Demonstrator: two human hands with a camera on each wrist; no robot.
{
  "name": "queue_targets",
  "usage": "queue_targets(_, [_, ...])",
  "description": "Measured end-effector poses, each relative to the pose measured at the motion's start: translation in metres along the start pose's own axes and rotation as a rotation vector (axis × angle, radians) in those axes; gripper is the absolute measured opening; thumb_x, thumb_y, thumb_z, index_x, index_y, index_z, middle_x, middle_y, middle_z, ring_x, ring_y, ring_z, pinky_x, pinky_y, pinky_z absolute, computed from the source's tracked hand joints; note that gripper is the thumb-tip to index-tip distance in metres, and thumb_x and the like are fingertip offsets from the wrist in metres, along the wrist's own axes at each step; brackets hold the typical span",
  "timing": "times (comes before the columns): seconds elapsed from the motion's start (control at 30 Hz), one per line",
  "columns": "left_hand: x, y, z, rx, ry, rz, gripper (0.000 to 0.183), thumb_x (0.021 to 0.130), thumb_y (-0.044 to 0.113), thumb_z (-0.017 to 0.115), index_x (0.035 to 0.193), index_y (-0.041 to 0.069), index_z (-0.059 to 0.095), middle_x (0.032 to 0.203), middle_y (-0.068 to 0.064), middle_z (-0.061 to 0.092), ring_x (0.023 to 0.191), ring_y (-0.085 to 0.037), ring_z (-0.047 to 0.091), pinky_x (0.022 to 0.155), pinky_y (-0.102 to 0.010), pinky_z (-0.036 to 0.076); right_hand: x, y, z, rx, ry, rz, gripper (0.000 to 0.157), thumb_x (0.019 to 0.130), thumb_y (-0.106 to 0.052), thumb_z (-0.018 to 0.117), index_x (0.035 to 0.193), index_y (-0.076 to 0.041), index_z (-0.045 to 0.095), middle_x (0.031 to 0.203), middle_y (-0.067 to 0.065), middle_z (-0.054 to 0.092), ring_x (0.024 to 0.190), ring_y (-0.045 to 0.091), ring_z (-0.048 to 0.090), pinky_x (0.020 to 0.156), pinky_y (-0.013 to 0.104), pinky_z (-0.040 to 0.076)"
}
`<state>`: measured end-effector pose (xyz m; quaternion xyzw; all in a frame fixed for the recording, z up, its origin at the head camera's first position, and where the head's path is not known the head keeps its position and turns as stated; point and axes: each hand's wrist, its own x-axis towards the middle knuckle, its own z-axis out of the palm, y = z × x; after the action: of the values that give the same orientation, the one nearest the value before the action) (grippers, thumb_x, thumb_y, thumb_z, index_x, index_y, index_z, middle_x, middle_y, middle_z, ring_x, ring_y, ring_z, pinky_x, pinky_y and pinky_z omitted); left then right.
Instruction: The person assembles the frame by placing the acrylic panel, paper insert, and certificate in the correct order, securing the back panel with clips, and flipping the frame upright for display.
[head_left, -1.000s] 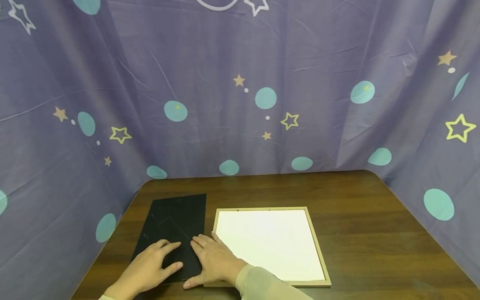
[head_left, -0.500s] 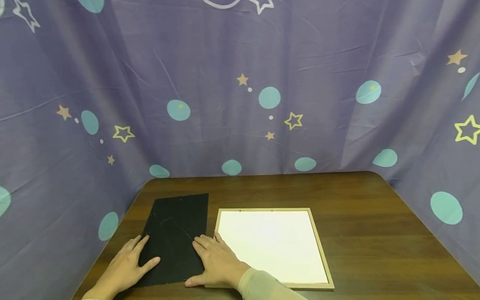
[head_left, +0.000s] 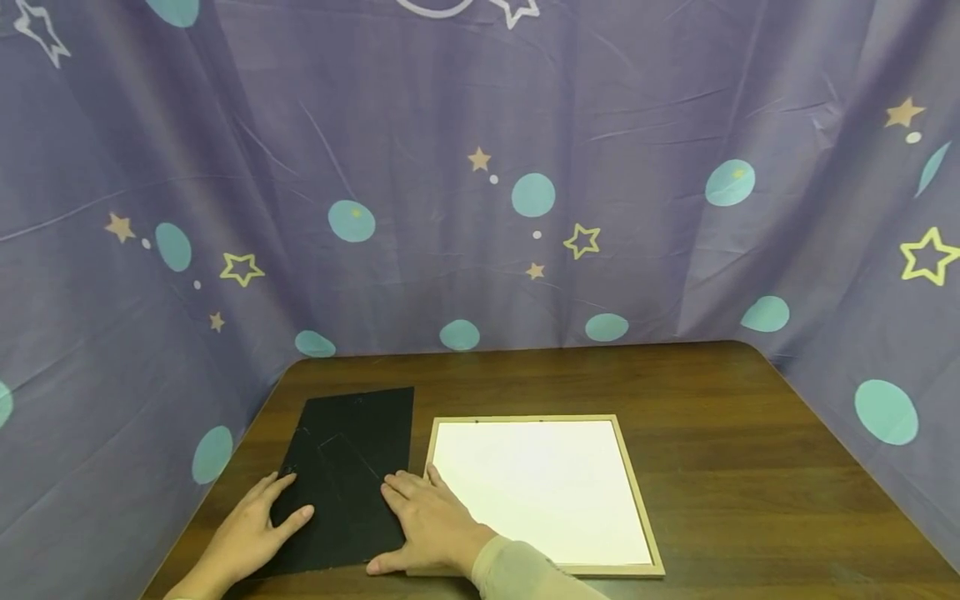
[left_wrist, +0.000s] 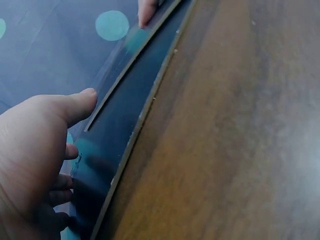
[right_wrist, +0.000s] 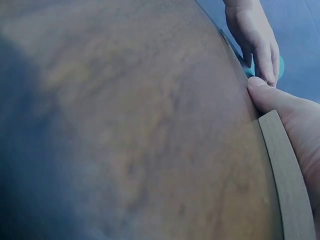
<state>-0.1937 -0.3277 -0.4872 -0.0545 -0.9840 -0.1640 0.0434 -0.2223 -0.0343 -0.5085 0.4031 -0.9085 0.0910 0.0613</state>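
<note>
A black backing board (head_left: 348, 475) lies on the left part of the table, with faint lines scratched on its face. My left hand (head_left: 243, 529) rests at its left edge, fingers and thumb spread over the surface. In the left wrist view, two thin brown edges run along the dark board (left_wrist: 127, 100), beside the left thumb. My right hand (head_left: 431, 517) lies with fingers extended over the board's right side and the left side of a pale wooden picture frame (head_left: 639, 500). The frame's inside is white. In the right wrist view, the right thumb (right_wrist: 270, 95) sits by the frame's corner (right_wrist: 280, 150).
The brown wooden table (head_left: 750, 467) extends right of the frame and behind both things, with rounded far corners. A purple curtain (head_left: 420, 275) printed with stars and teal spots encloses its back and sides.
My left hand has moved left, from over the black backing board's middle to its left edge. The right hand stays where it was, and the picture frame has not moved.
</note>
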Motion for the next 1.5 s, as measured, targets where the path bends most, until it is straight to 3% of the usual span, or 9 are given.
queue_targets(0.13, [0.001, 0.001, -0.001, -0.055, -0.018, -0.044, 0.079, 0.091, 0.057, 0.054, 0.140, -0.004, 0.042, 0.141, -0.041, 0.029, 0.093, -0.052, 0.057, 0.084, -0.074, 0.036, 0.000, 0.001, 0.001, 0.001, -0.001, 0.003, 0.103, 0.074, -0.088, 0.035, 0.147, -0.016, 0.040, 0.152, -0.005, 0.035, 0.141, 0.013, 0.028, 0.114, 0.050, 0.021])
queue_targets(0.23, [0.003, 0.001, -0.004, -0.096, -0.010, -0.065, 0.077, 0.092, 0.055, 0.055, 0.140, -0.003, 0.042, 0.143, -0.040, 0.029, 0.071, -0.032, 0.058, 0.082, -0.069, 0.041, 0.000, 0.001, 0.003, -0.002, 0.001, 0.004, 0.104, 0.074, -0.089, 0.035, 0.148, -0.016, 0.039, 0.153, -0.005, 0.033, 0.142, 0.013, 0.027, 0.114, 0.050, 0.021])
queue_targets(0.37, [0.005, 0.002, -0.012, -0.124, 0.043, -0.070, 0.070, 0.093, 0.051, 0.057, 0.137, -0.001, 0.046, 0.143, -0.036, 0.032, 0.062, -0.025, 0.053, 0.081, -0.063, 0.044, 0.002, 0.001, 0.004, -0.010, 0.009, 0.001, 0.105, 0.073, -0.089, 0.033, 0.149, -0.017, 0.036, 0.154, -0.005, 0.032, 0.142, 0.012, 0.025, 0.114, 0.049, 0.020])
queue_targets(0.5, [0.007, 0.003, -0.023, -0.161, 0.042, -0.083, 0.067, 0.094, 0.049, 0.057, 0.136, -0.002, 0.048, 0.145, -0.034, 0.032, 0.087, -0.045, 0.059, 0.083, -0.067, 0.041, 0.003, 0.002, 0.005, -0.015, 0.011, 0.001, 0.106, 0.073, -0.090, 0.031, 0.151, -0.017, 0.033, 0.154, -0.005, 0.030, 0.142, 0.012, 0.024, 0.114, 0.050, 0.019])
queue_targets(0.6, [0.006, 0.005, -0.029, -0.185, 0.028, -0.097, 0.067, 0.094, 0.050, 0.056, 0.134, -0.003, 0.050, 0.146, -0.033, 0.031, 0.112, -0.057, 0.047, 0.084, -0.068, 0.041, 0.003, 0.001, 0.006, -0.016, 0.011, -0.001, 0.106, 0.074, -0.090, 0.029, 0.151, -0.017, 0.032, 0.155, -0.005, 0.028, 0.142, 0.011, 0.024, 0.114, 0.050, 0.018])
queue_targets(0.87, [0.007, 0.009, -0.043, -0.306, 0.060, -0.109, 0.060, 0.095, 0.048, 0.055, 0.132, 0.000, 0.053, 0.150, -0.027, 0.031, 0.124, -0.059, 0.035, 0.090, -0.070, 0.037, 0.003, 0.002, 0.007, 0.001, 0.018, 0.005, 0.107, 0.074, -0.090, 0.026, 0.152, -0.017, 0.029, 0.156, -0.005, 0.025, 0.142, 0.011, 0.023, 0.114, 0.052, 0.018])
queue_targets(1.13, [0.011, 0.034, -0.064, -0.425, 0.110, -0.127, 0.059, 0.097, 0.044, 0.054, 0.136, 0.000, 0.050, 0.146, -0.028, 0.036, 0.129, -0.053, 0.034, 0.095, -0.065, 0.036, 0.000, 0.003, 0.006, 0.051, 0.031, 0.015, 0.105, 0.076, -0.088, 0.028, 0.152, -0.016, 0.026, 0.156, -0.003, 0.022, 0.142, 0.012, 0.022, 0.114, 0.053, 0.018])
queue_targets(1.27, [0.013, 0.044, -0.075, -0.487, 0.061, -0.146, 0.065, 0.097, 0.048, 0.049, 0.142, 0.001, 0.043, 0.143, -0.030, 0.039, 0.129, -0.052, 0.035, 0.096, -0.067, 0.035, -0.001, 0.004, 0.006, 0.065, 0.055, 0.013, 0.105, 0.077, -0.087, 0.029, 0.152, -0.015, 0.027, 0.156, -0.002, 0.024, 0.142, 0.012, 0.024, 0.113, 0.054, 0.019])
queue_targets(1.5, [0.012, 0.044, -0.092, -0.512, -0.042, -0.005, 0.053, 0.102, 0.035, 0.047, 0.143, 0.002, 0.042, 0.147, -0.031, 0.031, 0.131, -0.058, 0.025, 0.093, -0.075, 0.028, -0.003, 0.001, 0.005, 0.084, 0.080, 0.019, 0.103, 0.078, -0.086, 0.029, 0.151, -0.014, 0.029, 0.155, -0.001, 0.026, 0.141, 0.011, 0.026, 0.113, 0.054, 0.021])
